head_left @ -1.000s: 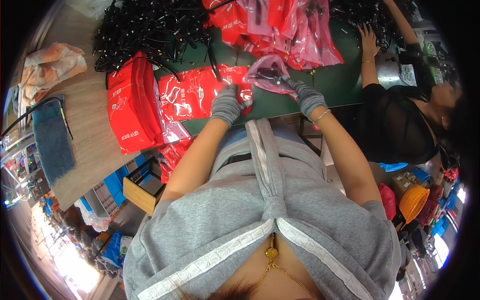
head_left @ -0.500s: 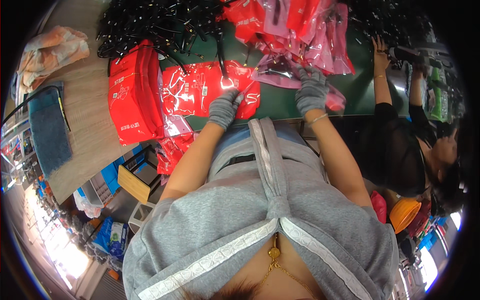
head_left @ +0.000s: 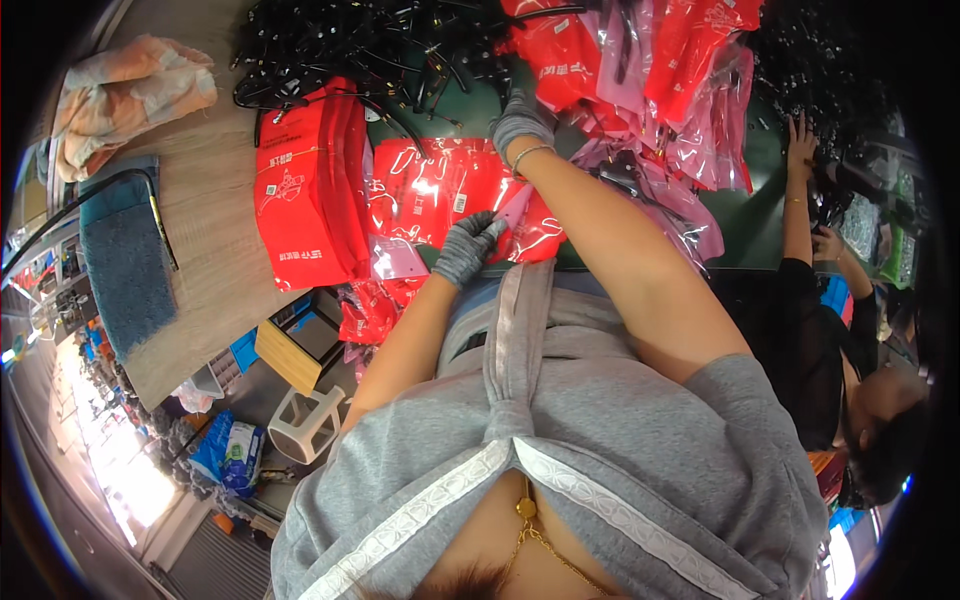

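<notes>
My left hand (head_left: 468, 248), in a grey knit glove, pinches the near right edge of a flat red plastic bag (head_left: 425, 195). A pink corner of bag (head_left: 515, 208) is lifted at its fingertips. My gloved right hand (head_left: 522, 128) reaches across the far side of that bag, close to a heap of black cables (head_left: 370, 50) with small gold-coloured ends. Its fingers are blurred and partly hidden, so what they hold does not show. To the right of my right forearm lies a clear pink bag (head_left: 675, 215) with something black inside.
A thick stack of red bags (head_left: 310, 200) stands at the left. Filled red and pink bags (head_left: 690, 70) pile up at the far right. More black cables (head_left: 810, 70) lie beyond them, beside a co-worker's hand (head_left: 800, 150). A blue cloth (head_left: 125, 260) covers part of the wooden surface.
My right hand has left the pink bag with the black item and moved left and away, towards the cable heap. My left hand stays at the red bag's edge.
</notes>
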### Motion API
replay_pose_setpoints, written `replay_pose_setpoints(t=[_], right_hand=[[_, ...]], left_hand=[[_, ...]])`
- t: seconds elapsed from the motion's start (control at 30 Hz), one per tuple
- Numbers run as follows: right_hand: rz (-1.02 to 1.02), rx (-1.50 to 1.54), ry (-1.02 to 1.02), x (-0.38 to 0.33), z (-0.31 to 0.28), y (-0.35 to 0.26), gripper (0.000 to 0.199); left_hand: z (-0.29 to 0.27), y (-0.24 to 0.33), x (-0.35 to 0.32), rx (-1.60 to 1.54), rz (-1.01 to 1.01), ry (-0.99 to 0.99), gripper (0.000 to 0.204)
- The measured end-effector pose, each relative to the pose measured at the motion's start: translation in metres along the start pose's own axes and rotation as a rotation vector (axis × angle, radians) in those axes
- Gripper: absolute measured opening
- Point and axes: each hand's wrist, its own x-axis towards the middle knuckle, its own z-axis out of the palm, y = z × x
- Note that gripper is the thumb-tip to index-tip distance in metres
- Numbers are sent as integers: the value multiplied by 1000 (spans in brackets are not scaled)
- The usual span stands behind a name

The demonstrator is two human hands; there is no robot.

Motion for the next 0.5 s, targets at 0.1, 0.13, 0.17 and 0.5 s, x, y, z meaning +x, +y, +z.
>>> replay_pose_setpoints(t=[0.1,0.13,0.17,0.5], right_hand=[[-51,-51,-48,-14,-15,8,49],[-76,-75,-71,-30,-27,8,46],[-103,-98,-98,-43,-36,9,43],[-236,337,-151,-158,-147,142,39]], left_hand=[[-10,-11,-8,-60,-33,33,28],[-15,-16,-9,-93,-48,39,29],[-17,-21,-9,-99,-49,43,29],[1,-5,-11,-73,239,117,28]])
